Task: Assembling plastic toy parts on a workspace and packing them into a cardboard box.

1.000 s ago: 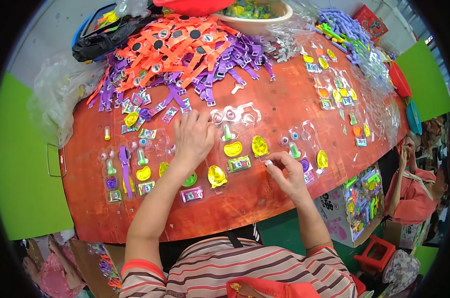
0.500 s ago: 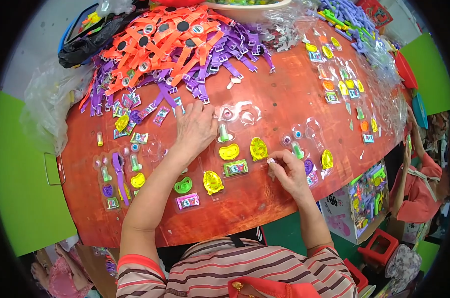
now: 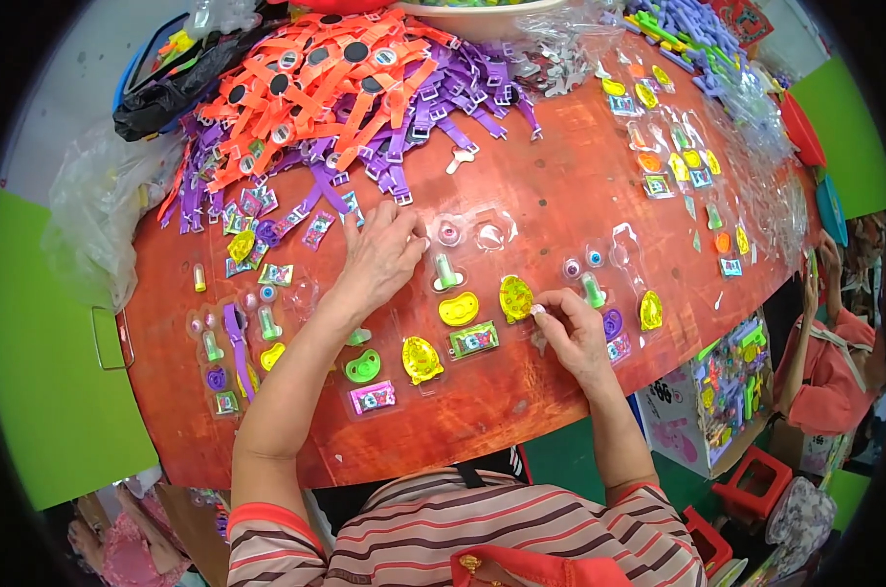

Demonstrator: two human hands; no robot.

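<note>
My left hand [image 3: 382, 256] rests on the red table with its fingers apart, beside a small wrapped sweet [image 3: 352, 204] and the left edge of a clear moulded tray [image 3: 497, 227]. That tray holds an eyeball toy [image 3: 450, 234], a small green-ended tube [image 3: 446, 273], a yellow pacifier [image 3: 458, 309], a wrapped sweet [image 3: 474, 338] and a yellow oval case [image 3: 516, 298]. At the tray's right edge, my right hand [image 3: 575, 338] pinches a small whitish round piece [image 3: 537, 310], probably an eyeball toy. Nearer to me lie a green pacifier [image 3: 363, 366] and a pink wrapped sweet [image 3: 373, 397] in another tray.
Orange and purple toy watches [image 3: 335, 88] are heaped at the back left. More part-filled trays [image 3: 673, 157] lie at the right, near loose clear plastic [image 3: 756, 196]. A co-worker's arm [image 3: 805, 323] shows at the right edge. A carton of toys [image 3: 692, 401] stands below the table.
The view has shifted slightly. Both hands stay almost in place, and my right fingers still pinch the small whitish piece, now close to the yellow oval case.
</note>
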